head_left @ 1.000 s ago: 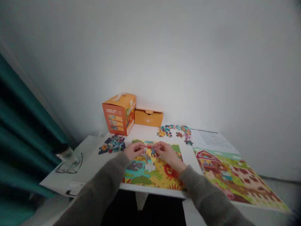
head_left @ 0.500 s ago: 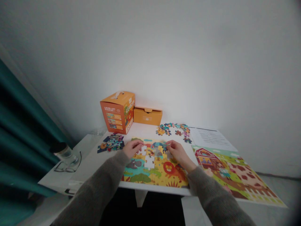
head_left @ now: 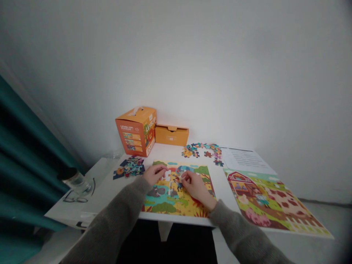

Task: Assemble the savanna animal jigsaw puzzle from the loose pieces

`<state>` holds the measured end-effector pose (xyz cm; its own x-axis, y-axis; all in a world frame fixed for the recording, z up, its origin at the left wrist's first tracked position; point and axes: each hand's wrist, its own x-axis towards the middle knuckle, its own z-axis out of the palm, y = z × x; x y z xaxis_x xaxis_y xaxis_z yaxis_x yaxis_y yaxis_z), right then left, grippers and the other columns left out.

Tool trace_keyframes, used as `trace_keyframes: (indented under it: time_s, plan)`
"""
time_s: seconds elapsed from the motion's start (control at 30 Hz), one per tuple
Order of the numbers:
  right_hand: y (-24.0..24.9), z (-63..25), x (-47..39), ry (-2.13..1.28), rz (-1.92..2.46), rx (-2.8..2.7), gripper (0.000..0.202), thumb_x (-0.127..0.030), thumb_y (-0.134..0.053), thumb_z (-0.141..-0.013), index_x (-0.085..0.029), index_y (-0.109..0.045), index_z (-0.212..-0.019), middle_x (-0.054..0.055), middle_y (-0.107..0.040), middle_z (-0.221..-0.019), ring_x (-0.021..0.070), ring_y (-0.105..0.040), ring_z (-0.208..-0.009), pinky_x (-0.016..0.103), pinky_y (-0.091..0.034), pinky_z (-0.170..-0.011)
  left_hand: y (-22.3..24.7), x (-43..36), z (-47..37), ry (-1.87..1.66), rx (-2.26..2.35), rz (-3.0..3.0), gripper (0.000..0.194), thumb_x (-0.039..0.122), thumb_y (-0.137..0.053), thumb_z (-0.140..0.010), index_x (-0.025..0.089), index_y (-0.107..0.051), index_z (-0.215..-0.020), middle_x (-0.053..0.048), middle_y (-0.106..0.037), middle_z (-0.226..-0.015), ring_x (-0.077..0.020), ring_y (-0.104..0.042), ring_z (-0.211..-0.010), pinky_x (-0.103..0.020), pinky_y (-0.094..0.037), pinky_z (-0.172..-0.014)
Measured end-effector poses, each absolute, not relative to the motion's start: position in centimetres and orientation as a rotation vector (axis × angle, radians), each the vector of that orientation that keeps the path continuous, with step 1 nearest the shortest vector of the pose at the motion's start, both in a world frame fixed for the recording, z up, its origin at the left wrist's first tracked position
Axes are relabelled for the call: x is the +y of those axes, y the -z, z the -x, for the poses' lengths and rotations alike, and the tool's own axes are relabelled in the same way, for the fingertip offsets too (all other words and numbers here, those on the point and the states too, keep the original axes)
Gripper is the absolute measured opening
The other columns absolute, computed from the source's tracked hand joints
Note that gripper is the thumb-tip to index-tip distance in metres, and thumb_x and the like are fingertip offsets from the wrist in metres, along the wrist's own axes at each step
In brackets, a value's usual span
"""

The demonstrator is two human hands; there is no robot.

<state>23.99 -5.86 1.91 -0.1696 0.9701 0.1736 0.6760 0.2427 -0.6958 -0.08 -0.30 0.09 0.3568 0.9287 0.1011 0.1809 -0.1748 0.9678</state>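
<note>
A jigsaw puzzle (head_left: 164,208) with a safari picture lies flat near the table's front edge, mostly assembled. A white gap (head_left: 167,176) shows in its upper left part. My left hand (head_left: 154,174) rests at the puzzle's left side, fingers curled together beside that gap; whatever they hold, if anything, is hidden. Over the middle of the puzzle, my right hand (head_left: 196,186) pinches at a puzzle piece (head_left: 178,184) showing a small figure. The fingers partly cover this piece, and the lion picture is largely beneath the hand.
Loose pieces form a pile (head_left: 132,167) on the left and another (head_left: 202,147) at the back. An orange puzzle box (head_left: 134,132) and a smaller orange box (head_left: 172,135) stand behind. A farm picture (head_left: 271,201) and a printed sheet (head_left: 244,159) lie right; glasses (head_left: 75,198) and a jar (head_left: 78,181) left.
My right hand has moved left and nearer, from the puzzle's upper right to its middle. The white gap in the middle is now covered by picture. My left hand has barely moved.
</note>
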Motion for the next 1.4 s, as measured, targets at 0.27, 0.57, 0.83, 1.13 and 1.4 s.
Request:
trace_keyframes:
  time_s: [0.27,0.57,0.83,1.13,1.4]
  plan:
    - [-4.3,-26.0,-8.0,-0.398,1.378,-2.336,0.029,-0.031,-0.069,-0.087,-0.019,-0.067,-0.114,0.009,-0.064,-0.108,0.0248,-0.057,-0.104,0.038,-0.042,-0.096,0.1,-0.2,0.1,-0.915,1.030,-1.633,0.035,0.045,-0.062,-0.082,0.014,-0.067,-0.097,-0.001,-0.062,-0.067,-0.0114,-0.053,-0.054,-0.024,-0.042,-0.053]
    - [-4.0,-25.2,-7.8,-0.417,1.409,-2.516,0.054,-0.043,-0.080,-0.077,-0.021,-0.064,-0.123,0.010,-0.062,-0.115,0.0280,-0.053,-0.107,0.041,-0.041,-0.095,0.1,-0.2,0.1,-0.916,1.023,-1.627,0.035,0.046,-0.063,-0.083,0.014,-0.067,-0.096,-0.001,-0.062,-0.067,-0.0116,-0.053,-0.053,-0.024,-0.041,-0.053]
    - [-4.2,-24.7,-7.1,-0.462,1.372,-2.496,0.050,-0.039,-0.083,-0.074,-0.018,-0.063,-0.114,0.009,-0.063,-0.110,0.0245,-0.055,-0.100,0.037,-0.041,-0.090,0.2,-0.1,0.1,-0.914,1.006,-1.628,0.034,0.045,-0.064,-0.083,0.014,-0.067,-0.095,0.000,-0.062,-0.066,-0.0121,-0.054,-0.053,-0.024,-0.043,-0.053]
    - [-4.0,-24.2,-6.8,-0.411,1.382,-2.505,0.049,-0.040,-0.081,-0.075,-0.017,-0.062,-0.114,0.009,-0.063,-0.109,0.0257,-0.054,-0.101,0.038,-0.041,-0.089,-0.2,-0.4,0.0,-0.887,1.022,-1.653,0.036,0.047,-0.062,-0.084,0.014,-0.067,-0.097,-0.001,-0.062,-0.067,-0.0124,-0.053,-0.054,-0.024,-0.041,-0.054]
    - [-4.0,-24.0,-7.0,-0.392,1.376,-2.504,0.049,-0.041,-0.081,-0.076,-0.019,-0.062,-0.115,0.009,-0.062,-0.111,0.0260,-0.053,-0.102,0.038,-0.041,-0.090,-0.3,-1.2,0.0,-0.738,0.856,-2.087,0.029,0.043,-0.069,-0.082,0.019,-0.076,-0.095,0.000,-0.055,-0.073,-0.0126,-0.047,-0.063,-0.025,-0.039,-0.062]
